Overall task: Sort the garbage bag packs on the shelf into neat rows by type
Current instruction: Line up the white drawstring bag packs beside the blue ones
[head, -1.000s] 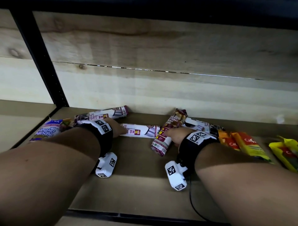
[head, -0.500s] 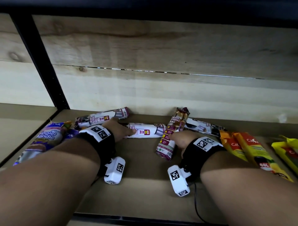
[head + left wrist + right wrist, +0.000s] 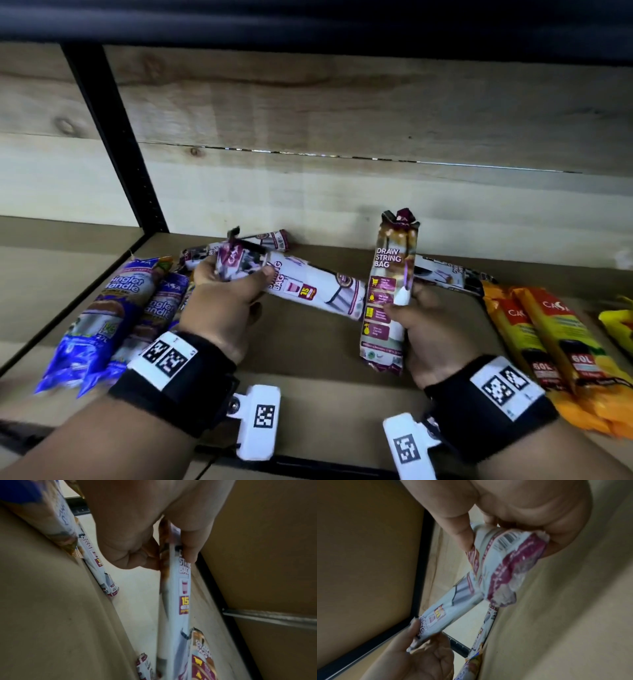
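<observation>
My left hand grips the left end of a white draw-string bag pack and holds it just above the shelf, pointing right; in the left wrist view thumb and fingers pinch this white pack. My right hand holds a maroon-and-brown draw-string pack nearly upright at the shelf's middle. The right wrist view shows my fingers curled round that maroon pack's lower end. A second white pack lies by the back wall, a third behind my right hand.
Blue singlet-handle packs lie at the left end of the wooden shelf. Orange 60L packs and a yellow pack lie to the right. A black upright post stands at the back left, with the plank wall close behind.
Both hands have taken hold of packs and raised them. The maroon pack went from lying slanted to nearly upright; the white pack's left end came up off the shelf.
</observation>
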